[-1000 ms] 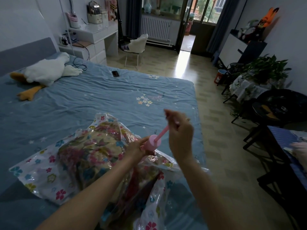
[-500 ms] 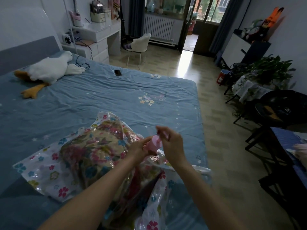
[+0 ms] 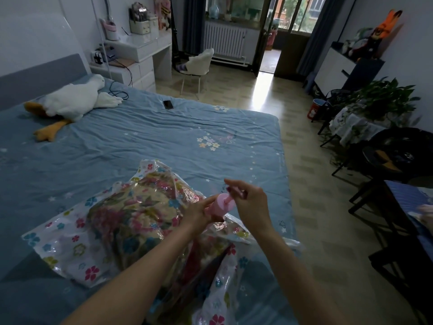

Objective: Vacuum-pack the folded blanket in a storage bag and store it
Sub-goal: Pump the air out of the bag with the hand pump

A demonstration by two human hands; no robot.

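At the near edge of the blue bed (image 3: pixel 145 146), toward six o'clock in the view, lies the flower-printed vacuum storage bag (image 3: pixel 70 249) with the folded floral blanket (image 3: pixel 131 221) sealed inside, its clear film puckered and glossy over the bulge. Just above it, the left hand (image 3: pixel 199 213) curls its fingers round the barrel of the pink hand pump (image 3: pixel 219 207), which stands on the bag where the valve presumably sits, though the valve itself is hidden. The right hand (image 3: pixel 251 199), at about one o'clock from the pump, pinches the plunger handle between thumb and fingertips, the plunger partly raised. The bag looks only partly drawn down, so pumping appears to be under way rather than finished. Judged from this, the packed bundle will be soft yet bulky, moderately light, and its plastic skin slippery; gripping a loose corner of film risks stretching or tearing a seam, so it is better carried with both hands spread under the blanket's mass, away from the valve and zip edge. Farther off, at eleven o'clock, a dark phone (image 3: pixel 168 104) lies on the sheet, and at ten o'clock a white plush goose (image 3: pixel 70 100) rests near the headboard; beyond, at twelve, a white chair (image 3: pixel 199 64) stands before the radiator.
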